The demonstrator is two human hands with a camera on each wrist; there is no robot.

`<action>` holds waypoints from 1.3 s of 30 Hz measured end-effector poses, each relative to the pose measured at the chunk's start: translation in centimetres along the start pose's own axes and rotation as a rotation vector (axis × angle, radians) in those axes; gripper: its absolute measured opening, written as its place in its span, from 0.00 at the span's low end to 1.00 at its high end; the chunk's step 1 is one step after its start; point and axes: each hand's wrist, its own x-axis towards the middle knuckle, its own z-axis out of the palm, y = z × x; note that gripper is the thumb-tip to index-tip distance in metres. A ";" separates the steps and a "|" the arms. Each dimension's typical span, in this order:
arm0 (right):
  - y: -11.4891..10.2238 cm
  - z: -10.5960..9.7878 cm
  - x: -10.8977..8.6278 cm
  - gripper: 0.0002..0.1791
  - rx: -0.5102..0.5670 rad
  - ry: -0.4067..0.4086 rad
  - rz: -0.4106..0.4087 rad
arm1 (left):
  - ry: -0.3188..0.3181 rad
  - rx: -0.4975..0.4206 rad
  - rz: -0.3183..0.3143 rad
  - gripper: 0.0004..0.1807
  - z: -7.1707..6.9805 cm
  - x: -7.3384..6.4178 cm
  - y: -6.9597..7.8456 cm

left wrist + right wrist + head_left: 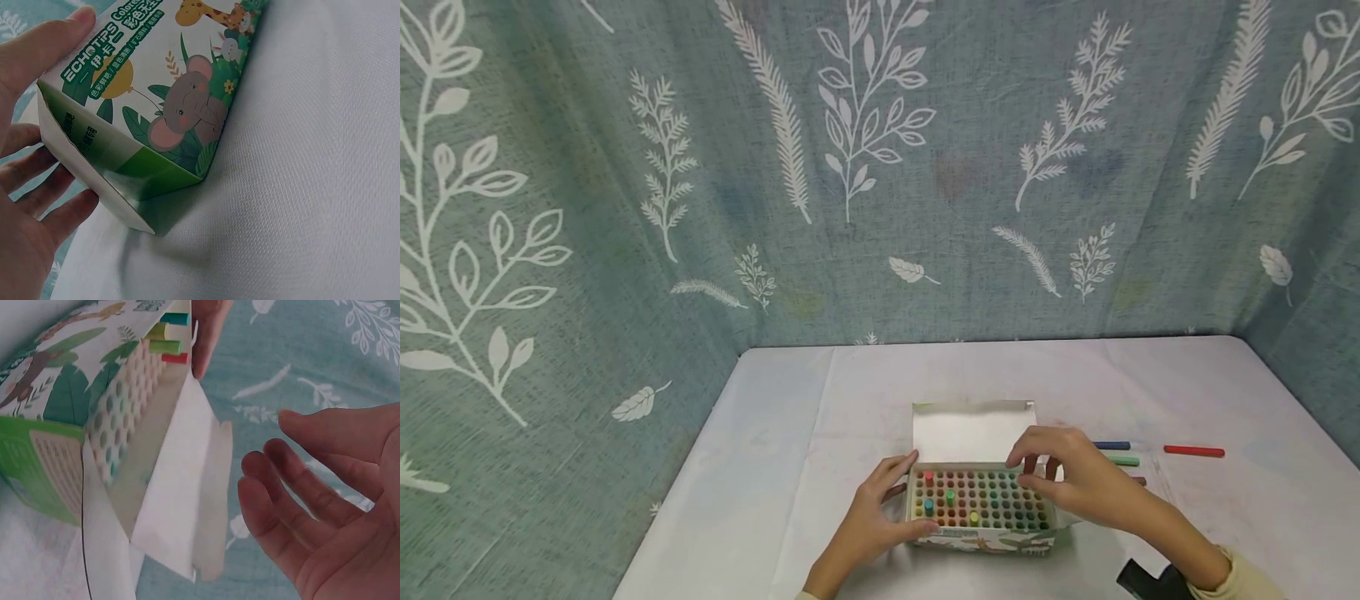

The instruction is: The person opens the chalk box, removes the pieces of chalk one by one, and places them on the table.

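A printed cardboard box of chalk stands on the table, its white lid folded back. Inside is a holed tray, where a few sticks rise from the holes: a red one, a blue one, a green one and a yellow one. My left hand holds the box's left end, thumb at the front edge; in the left wrist view its fingers lie against an open end flap. Above the tray's right side hovers my right hand, fingers loosely bent, with nothing between them in the right wrist view.
Right of the box lie a blue chalk stick, a green one, a brownish one and, farther off, a red one. A leaf-patterned curtain hangs behind the white-covered table.
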 end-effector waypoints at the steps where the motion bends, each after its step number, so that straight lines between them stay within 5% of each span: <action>1: -0.1 0.2 0.1 0.16 0.006 -0.011 0.004 | 0.001 0.001 0.000 0.43 0.0 0.0 0.0; 12: -0.3 2.8 0.9 0.13 0.015 -0.174 0.096 | 0.003 0.004 -0.007 0.43 0.0 0.0 -0.1; 21: 0.0 5.1 1.7 0.13 -0.030 -0.287 0.065 | 0.005 0.014 -0.017 0.44 0.1 0.0 -0.2; 26: 0.2 6.0 2.0 0.14 -0.111 -0.329 -0.032 | 0.013 0.009 -0.015 0.44 0.1 0.1 -0.4; 33: 0.5 6.2 2.5 0.16 -0.101 -0.398 -0.091 | 0.026 0.051 -0.001 0.45 0.8 0.1 -3.7; 39: 0.7 6.3 2.5 0.17 -0.117 -0.394 -0.056 | 0.026 0.036 0.006 0.45 0.8 0.2 -3.6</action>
